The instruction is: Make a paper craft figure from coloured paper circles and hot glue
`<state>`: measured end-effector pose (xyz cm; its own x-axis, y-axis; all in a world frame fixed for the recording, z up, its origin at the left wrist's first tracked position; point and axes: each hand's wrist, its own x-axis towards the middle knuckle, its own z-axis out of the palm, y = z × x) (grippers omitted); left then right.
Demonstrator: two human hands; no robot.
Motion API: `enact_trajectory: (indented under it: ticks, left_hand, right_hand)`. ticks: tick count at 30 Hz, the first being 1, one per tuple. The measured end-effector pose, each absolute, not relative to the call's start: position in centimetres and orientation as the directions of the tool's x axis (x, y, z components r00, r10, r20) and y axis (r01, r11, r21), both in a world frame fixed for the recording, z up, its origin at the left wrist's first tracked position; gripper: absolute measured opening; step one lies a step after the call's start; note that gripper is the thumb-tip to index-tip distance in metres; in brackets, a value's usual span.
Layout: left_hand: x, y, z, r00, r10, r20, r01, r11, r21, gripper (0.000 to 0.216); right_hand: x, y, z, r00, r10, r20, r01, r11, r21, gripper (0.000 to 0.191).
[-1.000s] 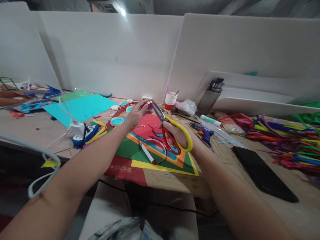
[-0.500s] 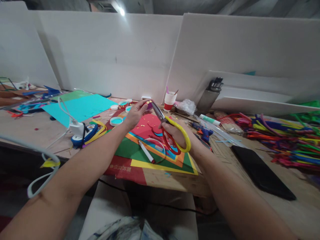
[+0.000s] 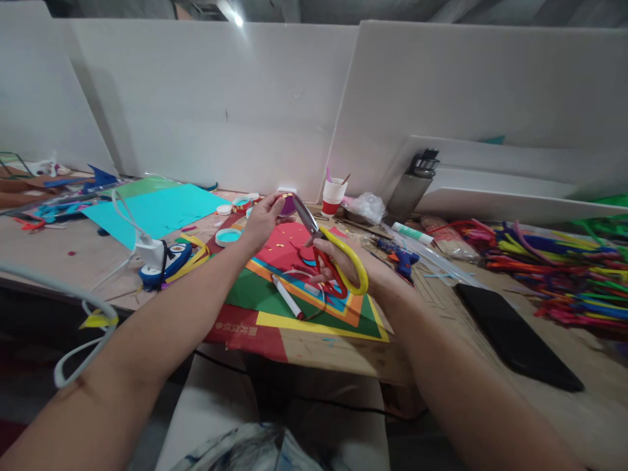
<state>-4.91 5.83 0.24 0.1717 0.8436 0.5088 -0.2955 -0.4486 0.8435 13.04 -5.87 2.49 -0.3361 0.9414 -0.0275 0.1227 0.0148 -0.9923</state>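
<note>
My left hand [image 3: 263, 214] is closed in a pinch on a small round purple piece [image 3: 288, 207] with yellow bits along its top edge. My right hand [image 3: 338, 263] grips scissors [image 3: 309, 221] with one yellow and one red handle loop. The blade tips meet the purple piece's upper right side; whether they bite into it I cannot tell. Below both hands lies a red sheet [image 3: 275, 252] with small yellow scraps, on top of orange, green and yellow sheets. A white marker [image 3: 287, 297] with a dark red cap rests on the green sheet [image 3: 250, 291].
Behind the hands stand a paper cup [image 3: 334, 196] and a grey bottle [image 3: 411, 186]. A black phone [image 3: 515, 337] and pipe cleaners [image 3: 559, 275] lie right. To the left are a turquoise sheet [image 3: 157, 209], a round tub [image 3: 228, 237] and a plugged-in white charger [image 3: 151, 254] with cables.
The purple piece has turned and shows more of its round face. Both hands have shifted slightly left, and the lower fingers of my right hand have spread at the scissor handles.
</note>
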Motion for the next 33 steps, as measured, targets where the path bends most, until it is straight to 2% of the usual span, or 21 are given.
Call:
enact_trajectory:
  ticks: [4, 7, 9, 12, 14, 17, 20, 33]
  left_hand:
    - [-5.2, 6.0, 0.3, 0.087, 0.878, 0.47, -0.284, -0.43, 0.857, 0.033]
    - [-5.4, 6.0, 0.4, 0.044, 0.922, 0.384, -0.217, -0.366, 0.905, 0.03]
    - [-5.4, 5.7, 0.5, 0.062, 0.938, 0.341, -0.18, -0.326, 0.928, 0.031]
    - [-5.4, 5.3, 0.8, 0.111, 0.946, 0.305, -0.211, -0.278, 0.937, 0.034]
    - [-5.4, 5.0, 1.1, 0.128, 0.954, 0.271, -0.248, -0.233, 0.94, 0.034]
    - [-5.4, 4.8, 1.4, 0.144, 0.965, 0.219, -0.272, -0.174, 0.947, 0.034]
    - [-5.6, 4.7, 1.5, 0.158, 0.966, 0.205, -0.294, -0.152, 0.944, 0.032]
    - [-5.6, 5.3, 1.2, 0.149, 0.965, 0.214, -0.356, -0.149, 0.922, 0.023]
  right_hand:
    - [13.6, -6.1, 2.7, -0.368, 0.929, 0.048, 0.192, 0.126, -0.973, 0.027]
    - [14.5, -5.8, 3.1, -0.217, 0.957, 0.193, 0.37, 0.264, -0.891, 0.031]
    - [15.5, -5.2, 3.2, -0.132, 0.923, 0.36, 0.586, 0.366, -0.723, 0.03]
    - [16.9, -4.1, 2.9, -0.152, 0.826, 0.543, 0.823, 0.41, -0.393, 0.027]
    - [17.4, -3.6, 2.6, -0.155, 0.823, 0.547, 0.892, 0.354, -0.28, 0.031]
    - [17.6, -3.4, 2.3, -0.14, 0.858, 0.495, 0.951, 0.255, -0.175, 0.033]
    - [17.4, -3.6, 2.2, -0.155, 0.876, 0.457, 0.97, 0.223, -0.097, 0.034]
    - [17.0, -3.6, 1.9, -0.194, 0.887, 0.419, 0.968, 0.242, -0.065, 0.041]
